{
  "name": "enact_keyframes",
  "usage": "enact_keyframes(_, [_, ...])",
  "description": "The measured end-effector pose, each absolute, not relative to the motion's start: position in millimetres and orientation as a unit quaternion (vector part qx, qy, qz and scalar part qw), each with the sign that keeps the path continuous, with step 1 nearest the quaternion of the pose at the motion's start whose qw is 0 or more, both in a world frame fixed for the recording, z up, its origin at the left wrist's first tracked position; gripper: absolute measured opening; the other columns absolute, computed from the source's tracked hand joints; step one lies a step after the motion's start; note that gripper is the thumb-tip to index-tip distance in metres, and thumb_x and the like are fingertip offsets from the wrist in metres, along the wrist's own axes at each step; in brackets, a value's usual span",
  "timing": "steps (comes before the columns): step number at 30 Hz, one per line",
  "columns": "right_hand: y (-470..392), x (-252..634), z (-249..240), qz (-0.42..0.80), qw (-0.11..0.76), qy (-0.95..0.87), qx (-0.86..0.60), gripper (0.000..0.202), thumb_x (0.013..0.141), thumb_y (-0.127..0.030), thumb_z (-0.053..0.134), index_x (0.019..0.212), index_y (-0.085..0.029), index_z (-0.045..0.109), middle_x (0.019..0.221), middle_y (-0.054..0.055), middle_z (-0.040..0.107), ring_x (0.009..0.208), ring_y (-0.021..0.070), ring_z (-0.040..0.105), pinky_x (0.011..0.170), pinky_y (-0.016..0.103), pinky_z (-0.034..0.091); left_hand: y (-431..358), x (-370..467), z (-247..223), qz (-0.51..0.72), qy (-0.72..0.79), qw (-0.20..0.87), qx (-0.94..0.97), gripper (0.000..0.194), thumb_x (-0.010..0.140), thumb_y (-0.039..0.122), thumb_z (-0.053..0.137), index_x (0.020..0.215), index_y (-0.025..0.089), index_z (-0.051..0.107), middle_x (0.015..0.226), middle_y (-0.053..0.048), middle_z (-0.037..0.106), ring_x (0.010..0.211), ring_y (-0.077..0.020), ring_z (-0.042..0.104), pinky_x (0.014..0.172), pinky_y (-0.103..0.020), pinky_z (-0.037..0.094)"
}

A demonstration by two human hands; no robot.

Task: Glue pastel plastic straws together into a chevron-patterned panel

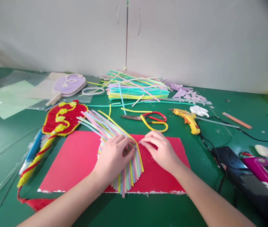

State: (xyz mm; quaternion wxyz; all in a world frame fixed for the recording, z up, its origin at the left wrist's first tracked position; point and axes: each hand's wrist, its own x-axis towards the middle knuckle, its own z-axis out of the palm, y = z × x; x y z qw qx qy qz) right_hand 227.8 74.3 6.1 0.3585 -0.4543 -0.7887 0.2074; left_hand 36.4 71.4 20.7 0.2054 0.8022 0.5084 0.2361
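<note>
A mat of pastel pipe cleaners (96, 121), laid side by side and crossing at an angle, lies on a red board (67, 160). My left hand (115, 154) rests over its middle, thumb and forefinger curled together on the strands and hiding part of them. Beside the mat's right edge, where a yellow strand bends, my right hand (160, 149) is held in a pinch. Anything between its fingertips is too small to make out. Just beyond the board lie scissors (134, 117) with red and yellow handles.
Behind is a pipe cleaner pile (136, 91). A red and yellow fan (51, 123) and a lilac fan (69, 84) lie left. To the right are a yellow glue gun (187, 119), black cables, a dark device (238, 176) and a magenta tool (261, 171). A grey wall stands behind.
</note>
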Motion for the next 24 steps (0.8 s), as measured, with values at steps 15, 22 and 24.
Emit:
enact_keyframes(15, [70.7,229.2,9.3,0.217,0.336,-0.797,-0.452,0.015,0.091,-0.022,0.052,0.085,-0.021,0.065,0.083,0.004,0.063,0.082,0.0172,0.057,0.076,0.033,0.048,70.8,36.9,20.0,0.237,0.51,0.216,0.798,0.01,0.084,0.019,0.056,0.091,0.021,0.063,0.077,0.0,0.057,0.076,-0.0167,0.054,0.068,-0.029,0.042])
enact_keyframes(22, [67.2,230.4,11.5,0.24,0.321,-0.801,-0.444,0.013,0.091,-0.021,0.053,0.085,-0.021,0.064,0.081,0.003,0.062,0.08,0.0169,0.055,0.077,0.035,0.047,70.5,35.8,20.4,0.234,0.507,0.222,0.799,0.011,0.085,0.02,0.056,0.092,0.02,0.063,0.077,0.0,0.056,0.075,-0.0169,0.054,0.068,-0.029,0.042])
enact_keyframes(24, [67.6,232.0,13.1,0.255,0.325,-0.792,-0.45,0.012,0.091,-0.02,0.054,0.085,-0.021,0.064,0.082,0.003,0.062,0.082,0.0167,0.055,0.078,0.034,0.047,70.6,35.9,20.4,0.232,0.508,0.222,0.799,0.011,0.085,0.02,0.055,0.093,0.02,0.063,0.076,0.0,0.056,0.075,-0.0171,0.054,0.068,-0.029,0.042])
